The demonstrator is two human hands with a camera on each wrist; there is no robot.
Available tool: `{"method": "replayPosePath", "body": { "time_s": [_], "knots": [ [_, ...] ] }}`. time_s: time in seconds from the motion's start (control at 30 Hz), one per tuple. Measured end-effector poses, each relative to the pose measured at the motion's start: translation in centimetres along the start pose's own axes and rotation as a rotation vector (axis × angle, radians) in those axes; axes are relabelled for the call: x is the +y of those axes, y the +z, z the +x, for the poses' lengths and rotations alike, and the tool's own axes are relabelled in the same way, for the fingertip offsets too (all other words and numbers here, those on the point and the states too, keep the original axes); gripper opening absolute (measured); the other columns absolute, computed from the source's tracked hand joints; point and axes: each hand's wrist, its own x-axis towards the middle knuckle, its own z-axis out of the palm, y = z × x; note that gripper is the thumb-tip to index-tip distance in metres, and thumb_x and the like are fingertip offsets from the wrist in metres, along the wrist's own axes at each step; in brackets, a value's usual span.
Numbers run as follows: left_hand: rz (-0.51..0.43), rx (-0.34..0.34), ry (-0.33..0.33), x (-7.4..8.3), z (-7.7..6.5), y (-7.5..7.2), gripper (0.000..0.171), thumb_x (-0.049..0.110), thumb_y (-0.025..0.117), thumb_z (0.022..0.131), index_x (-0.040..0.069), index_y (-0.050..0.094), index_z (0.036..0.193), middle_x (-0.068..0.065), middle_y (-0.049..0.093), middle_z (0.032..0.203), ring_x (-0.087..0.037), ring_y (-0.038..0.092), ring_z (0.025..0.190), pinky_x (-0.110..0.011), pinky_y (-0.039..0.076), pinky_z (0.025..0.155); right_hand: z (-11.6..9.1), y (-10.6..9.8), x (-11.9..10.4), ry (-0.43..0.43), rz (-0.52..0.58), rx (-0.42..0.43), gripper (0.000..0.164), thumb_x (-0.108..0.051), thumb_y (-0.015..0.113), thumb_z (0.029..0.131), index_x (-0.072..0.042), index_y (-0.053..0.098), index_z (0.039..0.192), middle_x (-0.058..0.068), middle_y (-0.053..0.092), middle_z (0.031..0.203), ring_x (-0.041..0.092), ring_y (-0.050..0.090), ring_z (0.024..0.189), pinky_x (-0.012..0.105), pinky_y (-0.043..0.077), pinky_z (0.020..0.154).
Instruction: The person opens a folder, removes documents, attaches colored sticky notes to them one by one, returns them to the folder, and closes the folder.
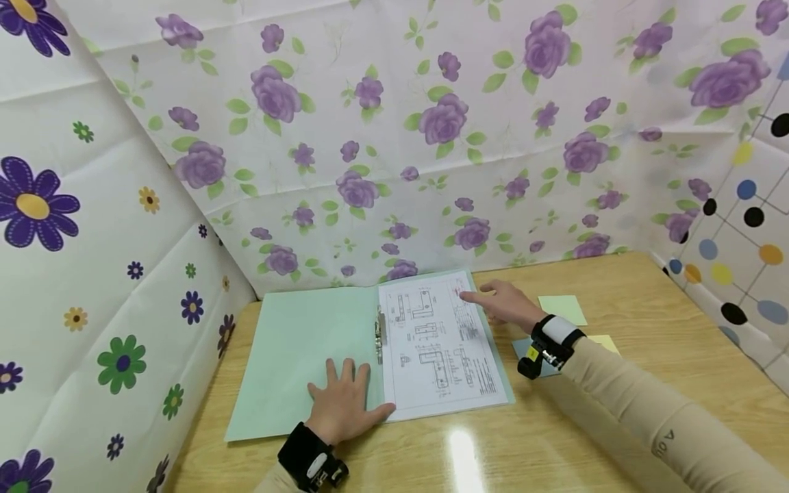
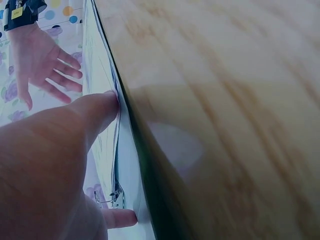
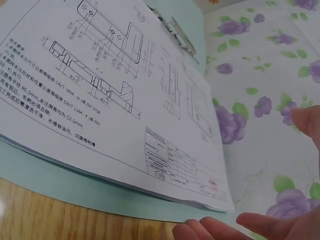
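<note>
- My left hand [image 1: 342, 407] is spread wide, palm down, across the lower part of the open pale green folder [image 1: 308, 329], fingers pointing away from me and gripping nothing.
- Its thumb reaches sideways to the lower left corner of the engineering drawing sheets [image 1: 450, 356].
- My right hand [image 1: 508, 305] is loosely open and holds nothing, thumb and fingers well apart, at the upper right edge of the folder; I cannot tell whether a finger touches the paper.
- The folder lies flat on the wood-grain counter [image 1: 542, 441], its bare cover to the left, the drawing sheets on the right half.
- The metal binder clip [image 1: 379, 335] sits along the sheets' left edge, near the fold.
- The drawing's lines and lettering run sideways to me, with a small red mark by the title block.
- Right of the folder lie a pale green sticky note [image 1: 564, 309], a yellow sticky note [image 1: 605, 342] and a blue sticky note [image 1: 547, 370], the last two partly hidden by my right wrist and its camera band [image 1: 551, 342].
</note>
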Motion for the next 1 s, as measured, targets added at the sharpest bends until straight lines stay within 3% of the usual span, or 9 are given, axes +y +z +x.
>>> {"method": "replayPosePath", "body": {
  "time_s": [0.07,0.17,0.23,0.43,0.63,0.83,1.0],
  "knots": [
    [0.003,0.0,-0.001,0.0,0.0,-0.1,0.093,0.079,0.074,0.094,0.007,0.059,0.151,-0.028,0.054,0.155,-0.073,0.04,0.154,-0.1,0.042,0.096,0.1,0.1,0.0,0.015,0.028,-0.019,0.116,-0.079,0.071,0.098,0.007,0.041,0.169,0.018,0.067,0.122,0.024,0.067,0.094,0.036,0.063,0.087],
    [0.006,-0.004,-0.003,-0.1,0.1,0.0,0.093,0.08,0.073,0.094,0.008,0.059,0.151,-0.028,0.054,0.155,-0.072,0.04,0.155,-0.1,0.042,0.096,0.1,0.5,0.0,0.032,0.034,-0.044,0.112,-0.078,0.069,0.1,0.009,0.044,0.166,0.024,0.066,0.143,0.025,0.071,0.101,0.035,0.066,0.087],
    [0.006,-0.007,-0.002,-0.1,0.2,0.1,0.093,0.08,0.073,0.094,0.008,0.059,0.151,-0.028,0.054,0.155,-0.072,0.04,0.154,-0.1,0.042,0.096,0.2,0.8,0.1,0.047,0.046,-0.065,0.107,-0.077,0.069,0.1,0.006,0.05,0.163,0.025,0.065,0.146,0.026,0.073,0.103,0.034,0.066,0.087],
    [0.005,-0.008,0.002,-0.1,0.0,-0.1,0.093,0.079,0.073,0.095,0.008,0.058,0.152,-0.028,0.053,0.156,-0.073,0.039,0.155,-0.1,0.042,0.096,0.8,1.4,-0.1,0.059,0.077,-0.101,0.087,-0.078,0.069,0.1,-0.002,0.072,0.142,0.016,0.079,0.128,0.024,0.081,0.101,0.036,0.069,0.087],
    [0.006,-0.003,0.0,0.0,0.1,-0.1,0.092,0.079,0.074,0.094,0.008,0.058,0.151,-0.028,0.054,0.156,-0.072,0.039,0.155,-0.1,0.042,0.097,1.2,2.0,-0.6,0.129,0.127,-0.088,0.074,-0.073,0.066,0.103,-0.003,0.078,0.126,0.017,0.076,0.134,0.026,0.078,0.11,0.034,0.068,0.09],
    [0.015,-0.007,-0.002,0.0,0.2,0.0,0.093,0.08,0.072,0.094,0.009,0.058,0.152,-0.028,0.054,0.156,-0.072,0.039,0.156,-0.1,0.042,0.097,1.0,3.1,-1.2,0.153,0.221,-0.102,0.063,-0.06,0.07,0.106,-0.002,0.078,0.13,0.012,0.084,0.115,0.019,0.08,0.092,0.031,0.066,0.08],
    [0.014,-0.002,-0.001,0.0,0.2,0.0,0.093,0.08,0.072,0.095,0.009,0.058,0.152,-0.028,0.054,0.155,-0.072,0.04,0.155,-0.099,0.042,0.097,1.0,4.2,-1.6,0.12,0.347,-0.205,0.048,-0.031,0.067,0.11,0.0,0.066,0.146,0.017,0.085,0.119,0.024,0.085,0.092,0.04,0.071,0.084]
  ]
}}
